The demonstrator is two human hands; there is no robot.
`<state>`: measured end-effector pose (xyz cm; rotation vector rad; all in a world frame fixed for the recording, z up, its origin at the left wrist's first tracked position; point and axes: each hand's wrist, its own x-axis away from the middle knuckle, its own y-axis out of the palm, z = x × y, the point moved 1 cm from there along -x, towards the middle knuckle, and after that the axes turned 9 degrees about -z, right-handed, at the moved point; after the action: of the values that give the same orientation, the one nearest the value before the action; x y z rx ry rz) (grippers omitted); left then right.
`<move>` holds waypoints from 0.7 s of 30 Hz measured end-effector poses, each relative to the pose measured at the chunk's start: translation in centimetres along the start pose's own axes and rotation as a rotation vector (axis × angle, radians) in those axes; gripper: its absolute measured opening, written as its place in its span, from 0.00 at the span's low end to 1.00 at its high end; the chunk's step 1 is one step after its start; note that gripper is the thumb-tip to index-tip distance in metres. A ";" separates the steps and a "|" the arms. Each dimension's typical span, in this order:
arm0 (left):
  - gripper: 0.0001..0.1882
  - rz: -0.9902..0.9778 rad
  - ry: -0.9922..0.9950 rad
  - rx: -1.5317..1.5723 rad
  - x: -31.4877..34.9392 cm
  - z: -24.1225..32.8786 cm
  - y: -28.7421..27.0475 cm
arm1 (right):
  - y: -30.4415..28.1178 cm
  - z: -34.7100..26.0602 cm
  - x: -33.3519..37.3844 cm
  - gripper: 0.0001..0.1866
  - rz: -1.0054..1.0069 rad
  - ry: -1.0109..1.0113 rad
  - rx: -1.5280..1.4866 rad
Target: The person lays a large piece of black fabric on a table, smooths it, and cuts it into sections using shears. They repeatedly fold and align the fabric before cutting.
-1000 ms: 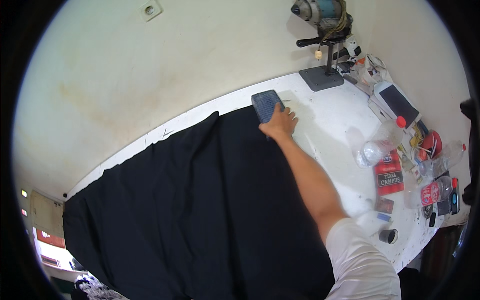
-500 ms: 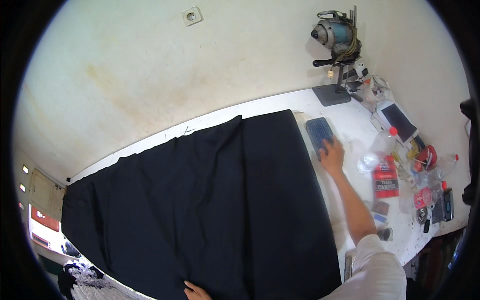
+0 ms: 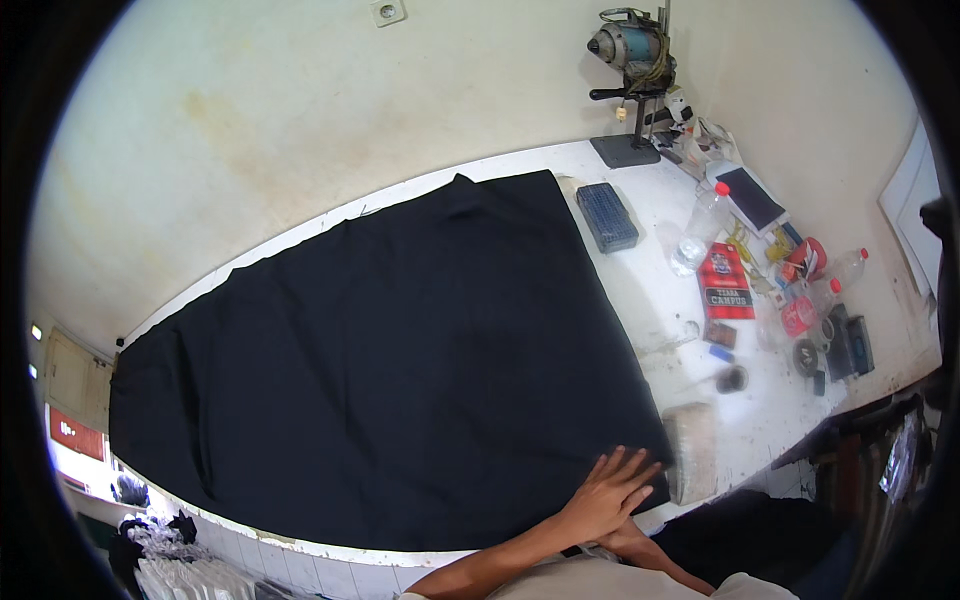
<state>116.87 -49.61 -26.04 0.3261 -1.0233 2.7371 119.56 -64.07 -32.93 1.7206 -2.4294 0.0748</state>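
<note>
A large black cloth lies spread over the white table. My left hand rests palm down with fingers apart on its near right corner. Just below it, at the table's near edge, is my right hand; its fingers are mostly hidden behind the left hand and the cloth edge. To the right of that corner lies a pale, rectangular block, somewhat blurred. A dark blue, textured rectangular block sits beside the cloth's far right corner, with neither hand on it.
A cloth-cutting machine stands at the back right on a flat base. Along the right side are clear plastic bottles, a red and black packet, a tablet and small clutter. Folded pale material lies below left.
My right hand has left the dark blue block and come back to the near edge. My left hand has moved right to the cloth's corner. The cloth looks flatter, and the view has shifted.
</note>
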 end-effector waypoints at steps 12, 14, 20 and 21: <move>0.34 0.105 -0.558 1.738 22.8 -12.4 3.4 | 1.5 -2.7 -5.8 0.22 0.736 0.127 -0.809; 0.31 0.955 -0.467 1.844 30.6 -17.6 3.3 | 0.8 -7.4 -7.6 0.19 0.713 0.012 -0.737; 0.34 2.118 -0.113 1.405 58.0 -40.2 -12.9 | -4.3 -20.5 -23.8 0.21 0.383 -0.201 -0.653; 0.35 2.030 -0.118 1.298 61.1 -42.8 -17.4 | -5.6 -22.5 -28.8 0.22 0.425 -0.105 -0.682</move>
<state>57.26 -1.61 -29.98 -1.0571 1.8958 4.3701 136.51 -36.07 -15.75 0.9274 -2.4313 -0.7173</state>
